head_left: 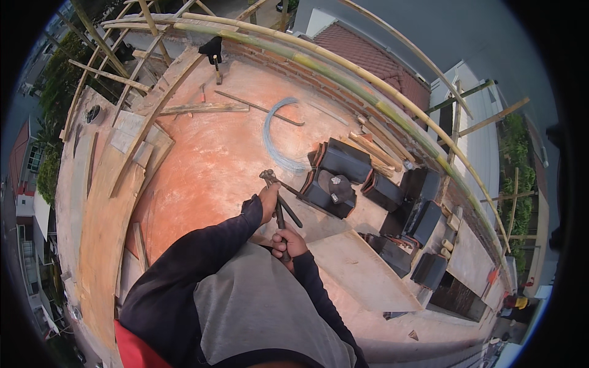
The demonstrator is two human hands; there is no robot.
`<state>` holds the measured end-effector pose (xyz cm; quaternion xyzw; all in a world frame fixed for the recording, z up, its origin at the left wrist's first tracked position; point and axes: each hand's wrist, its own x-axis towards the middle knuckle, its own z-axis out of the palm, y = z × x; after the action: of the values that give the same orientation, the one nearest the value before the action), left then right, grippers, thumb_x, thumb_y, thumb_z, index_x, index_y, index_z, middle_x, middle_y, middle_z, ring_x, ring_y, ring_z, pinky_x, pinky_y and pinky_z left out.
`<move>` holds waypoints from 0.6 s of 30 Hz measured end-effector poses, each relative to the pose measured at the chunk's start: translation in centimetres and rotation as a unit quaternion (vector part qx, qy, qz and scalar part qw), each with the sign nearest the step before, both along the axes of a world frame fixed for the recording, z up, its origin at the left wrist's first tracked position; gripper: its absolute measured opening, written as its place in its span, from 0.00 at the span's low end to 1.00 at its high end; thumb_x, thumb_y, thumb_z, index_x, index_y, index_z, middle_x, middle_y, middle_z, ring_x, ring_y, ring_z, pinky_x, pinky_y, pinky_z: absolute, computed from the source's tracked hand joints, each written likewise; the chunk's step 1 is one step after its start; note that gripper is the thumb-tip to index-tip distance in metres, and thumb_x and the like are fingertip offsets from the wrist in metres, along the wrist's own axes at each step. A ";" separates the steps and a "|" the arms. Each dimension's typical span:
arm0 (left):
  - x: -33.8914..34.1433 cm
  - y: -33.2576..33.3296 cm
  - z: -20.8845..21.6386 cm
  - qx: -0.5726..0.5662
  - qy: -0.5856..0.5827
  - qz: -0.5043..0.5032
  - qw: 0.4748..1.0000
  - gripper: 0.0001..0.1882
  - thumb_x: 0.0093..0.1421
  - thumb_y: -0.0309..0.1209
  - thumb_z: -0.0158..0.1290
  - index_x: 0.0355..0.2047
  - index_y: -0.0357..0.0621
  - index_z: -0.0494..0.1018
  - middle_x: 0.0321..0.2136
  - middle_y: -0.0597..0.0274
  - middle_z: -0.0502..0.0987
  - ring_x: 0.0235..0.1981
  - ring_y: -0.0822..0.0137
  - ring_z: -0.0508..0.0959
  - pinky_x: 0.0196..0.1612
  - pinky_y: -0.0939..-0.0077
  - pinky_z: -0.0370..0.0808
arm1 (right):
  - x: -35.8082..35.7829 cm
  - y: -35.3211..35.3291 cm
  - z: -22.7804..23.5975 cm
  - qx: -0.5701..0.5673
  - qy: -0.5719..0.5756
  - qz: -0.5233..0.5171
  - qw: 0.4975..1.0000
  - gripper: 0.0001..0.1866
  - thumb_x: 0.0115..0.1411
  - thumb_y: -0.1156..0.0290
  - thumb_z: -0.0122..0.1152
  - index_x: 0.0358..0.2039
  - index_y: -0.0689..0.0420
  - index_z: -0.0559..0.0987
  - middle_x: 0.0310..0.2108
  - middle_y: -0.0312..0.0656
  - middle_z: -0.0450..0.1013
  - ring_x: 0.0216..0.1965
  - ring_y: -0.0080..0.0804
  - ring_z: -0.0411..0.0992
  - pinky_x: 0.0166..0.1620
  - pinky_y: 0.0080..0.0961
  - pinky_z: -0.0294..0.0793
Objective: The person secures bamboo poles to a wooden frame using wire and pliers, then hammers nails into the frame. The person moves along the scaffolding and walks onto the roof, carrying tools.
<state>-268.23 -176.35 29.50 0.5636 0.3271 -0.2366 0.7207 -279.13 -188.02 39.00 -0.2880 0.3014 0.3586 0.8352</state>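
Observation:
My left hand is closed just below the head of a dark metal tool with two handles, which looks like pincers. Lower down, my right hand wraps around one of its handles. The second handle slants away to the right, free of my fingers. The jaws stick out above my left hand; whether they bite on anything cannot be made out. Just beyond them lies a loop of thin pale wire on the reddish slab. A dark cap rests on stacked black roof tiles to the right.
Long wooden planks run along the left. Far off, a hammer lies by a black cloth item. Bamboo poles edge the slab behind a low brick wall. At right, a flat board lies near a dark opening.

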 end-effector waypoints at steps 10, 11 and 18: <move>1.3 5.1 1.0 0.070 -0.026 0.190 0.979 0.17 0.65 0.43 0.40 0.39 0.43 0.68 0.26 0.58 0.73 0.12 0.69 0.64 0.09 0.73 0.60 | 7.5 -1.4 -0.7 -0.052 -0.042 0.255 0.965 0.08 0.62 0.71 0.50 0.42 0.50 0.69 0.23 0.32 0.64 0.15 0.17 0.60 0.17 0.21 0.60; 1.4 5.3 1.4 0.098 -0.041 0.186 0.977 0.17 0.64 0.43 0.41 0.40 0.42 0.68 0.30 0.56 0.76 0.15 0.68 0.68 0.15 0.72 0.66 | 8.3 -1.6 -0.5 -0.056 -0.041 0.275 0.959 0.08 0.62 0.71 0.51 0.42 0.51 0.69 0.23 0.32 0.64 0.15 0.18 0.60 0.17 0.21 0.60; 2.9 6.2 6.1 0.292 -0.148 0.171 0.929 0.21 0.63 0.42 0.46 0.45 0.35 0.69 0.28 0.57 0.77 0.25 0.66 0.74 0.34 0.71 0.72 | 12.7 -1.4 -0.1 -0.059 -0.081 0.366 0.925 0.10 0.61 0.70 0.53 0.44 0.51 0.70 0.22 0.32 0.65 0.15 0.19 0.60 0.16 0.22 0.60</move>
<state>-265.31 -170.10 35.60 0.7133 0.3627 0.0820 0.5941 -266.48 -189.39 38.88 -0.4554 0.1273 0.5964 0.6486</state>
